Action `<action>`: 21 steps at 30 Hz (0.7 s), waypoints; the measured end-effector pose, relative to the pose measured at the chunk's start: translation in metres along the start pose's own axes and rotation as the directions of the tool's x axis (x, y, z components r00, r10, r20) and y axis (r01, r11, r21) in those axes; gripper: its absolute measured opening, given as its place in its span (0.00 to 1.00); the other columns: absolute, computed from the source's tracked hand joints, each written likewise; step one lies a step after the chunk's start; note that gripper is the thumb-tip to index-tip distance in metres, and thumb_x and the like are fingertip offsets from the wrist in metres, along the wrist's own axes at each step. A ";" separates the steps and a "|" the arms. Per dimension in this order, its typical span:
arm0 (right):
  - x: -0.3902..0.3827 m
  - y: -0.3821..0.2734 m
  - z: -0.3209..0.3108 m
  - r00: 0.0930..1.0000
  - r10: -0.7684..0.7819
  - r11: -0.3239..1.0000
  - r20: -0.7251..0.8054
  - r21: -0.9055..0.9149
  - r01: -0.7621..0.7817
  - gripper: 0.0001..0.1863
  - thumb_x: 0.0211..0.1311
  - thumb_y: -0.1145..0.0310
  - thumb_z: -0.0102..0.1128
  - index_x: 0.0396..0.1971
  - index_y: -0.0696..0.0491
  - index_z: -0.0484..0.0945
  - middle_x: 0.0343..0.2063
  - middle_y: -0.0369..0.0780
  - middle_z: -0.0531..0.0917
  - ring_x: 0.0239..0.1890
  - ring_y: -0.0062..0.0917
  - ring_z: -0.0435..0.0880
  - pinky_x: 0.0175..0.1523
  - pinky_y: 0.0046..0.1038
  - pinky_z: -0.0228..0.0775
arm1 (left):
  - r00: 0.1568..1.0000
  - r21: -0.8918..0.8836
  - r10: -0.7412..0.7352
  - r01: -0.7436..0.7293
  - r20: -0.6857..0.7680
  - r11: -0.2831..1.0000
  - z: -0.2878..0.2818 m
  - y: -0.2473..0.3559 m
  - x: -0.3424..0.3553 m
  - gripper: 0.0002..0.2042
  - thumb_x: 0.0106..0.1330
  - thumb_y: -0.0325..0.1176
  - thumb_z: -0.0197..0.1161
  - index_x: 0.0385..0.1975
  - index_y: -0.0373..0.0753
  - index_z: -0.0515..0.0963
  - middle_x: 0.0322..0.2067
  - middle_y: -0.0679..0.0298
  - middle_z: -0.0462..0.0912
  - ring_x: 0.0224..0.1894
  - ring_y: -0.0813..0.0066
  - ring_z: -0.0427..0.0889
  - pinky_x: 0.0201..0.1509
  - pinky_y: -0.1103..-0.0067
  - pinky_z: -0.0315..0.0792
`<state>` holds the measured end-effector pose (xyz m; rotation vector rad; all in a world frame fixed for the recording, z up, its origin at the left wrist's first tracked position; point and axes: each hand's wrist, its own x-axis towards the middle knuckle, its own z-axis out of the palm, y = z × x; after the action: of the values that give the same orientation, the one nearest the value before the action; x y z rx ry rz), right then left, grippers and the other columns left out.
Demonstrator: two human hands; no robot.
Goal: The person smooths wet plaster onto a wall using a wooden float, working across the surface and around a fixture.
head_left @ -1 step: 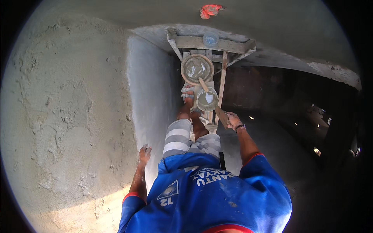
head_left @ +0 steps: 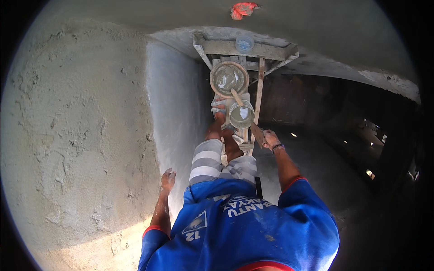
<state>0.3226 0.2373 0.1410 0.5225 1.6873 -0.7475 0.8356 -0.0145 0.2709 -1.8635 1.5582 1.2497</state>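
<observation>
In my right hand (head_left: 271,139) is a flat, brownish trowel (head_left: 258,133), its blade reaching toward the rim of a small bucket (head_left: 232,118) that contains grey, wet material. Just beyond the bucket stands a wide round basin (head_left: 213,86) with grey mix in it. A wooden-handled tool (head_left: 237,97) leans over the basin's near rim toward the bucket. My left hand (head_left: 168,179) hangs beside the wall at left, holding nothing, with its grey-smeared fingers loosely apart.
I stand on a narrow wooden scaffold (head_left: 259,92) between bucket and wall. A clear tub (head_left: 244,44) sits on its far crossbeam. Rough plaster (head_left: 81,135) covers the left wall, beside a smoother grey strip (head_left: 169,104). A crumpled red scrap (head_left: 243,10) shows beyond. Darkness lies right.
The view has shifted very slightly. Both hands, the trowel and the containers keep practically the same places.
</observation>
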 end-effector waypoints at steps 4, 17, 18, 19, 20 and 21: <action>0.060 0.028 0.021 0.999 0.030 0.999 -0.034 0.034 -0.029 0.14 0.66 0.61 0.56 0.45 0.53 0.77 0.30 0.37 0.80 0.19 0.24 0.76 0.17 0.27 0.68 | 0.999 0.036 0.005 -0.007 0.043 0.999 -0.016 0.038 -0.011 0.26 0.71 0.41 0.60 0.63 0.31 0.71 0.47 0.44 0.85 0.51 0.59 0.84 0.57 0.71 0.74; 0.299 0.078 0.121 0.838 -0.512 0.608 -0.188 -0.769 0.199 0.32 0.59 0.58 0.62 0.61 0.59 0.68 0.42 0.50 0.85 0.46 0.47 0.85 0.53 0.45 0.76 | 0.990 0.086 -0.136 0.133 0.037 0.987 -0.019 0.030 -0.020 0.29 0.73 0.47 0.61 0.64 0.31 0.69 0.46 0.50 0.86 0.50 0.68 0.83 0.56 0.74 0.75; 0.307 0.074 0.132 0.854 -0.481 0.651 -0.197 -0.733 0.197 0.30 0.60 0.58 0.61 0.59 0.59 0.70 0.41 0.50 0.85 0.46 0.46 0.85 0.53 0.45 0.76 | 0.989 0.090 -0.147 0.146 0.006 0.985 -0.020 0.018 -0.027 0.29 0.73 0.47 0.61 0.64 0.31 0.69 0.46 0.50 0.86 0.50 0.68 0.83 0.56 0.74 0.75; 0.313 0.069 0.143 0.870 -0.447 0.693 -0.207 -0.696 0.190 0.29 0.61 0.58 0.60 0.57 0.60 0.72 0.41 0.50 0.85 0.46 0.45 0.85 0.53 0.45 0.76 | 0.984 0.090 -0.176 0.176 -0.011 0.980 -0.021 0.007 -0.033 0.28 0.73 0.47 0.61 0.64 0.31 0.70 0.46 0.50 0.85 0.50 0.67 0.83 0.56 0.74 0.75; 0.325 0.073 0.140 0.870 -0.446 0.695 -0.209 -0.694 0.190 0.29 0.61 0.58 0.60 0.57 0.60 0.72 0.41 0.50 0.85 0.46 0.45 0.85 0.53 0.45 0.76 | 0.981 0.088 -0.195 0.194 -0.001 0.977 -0.017 0.000 -0.026 0.28 0.72 0.46 0.61 0.63 0.32 0.70 0.47 0.50 0.85 0.50 0.67 0.83 0.57 0.74 0.75; 0.334 0.076 0.134 0.897 -0.427 0.605 -0.116 -0.773 0.188 0.26 0.62 0.58 0.59 0.54 0.61 0.75 0.41 0.50 0.86 0.46 0.44 0.85 0.53 0.44 0.76 | 0.981 0.089 -0.196 0.195 -0.004 0.977 -0.015 0.000 -0.022 0.28 0.72 0.46 0.61 0.63 0.32 0.70 0.47 0.50 0.85 0.50 0.67 0.83 0.57 0.74 0.75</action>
<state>0.3863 0.1794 -0.2166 -0.2891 2.2113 -0.1369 0.8422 -0.0140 0.2964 -1.9026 1.3664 1.0791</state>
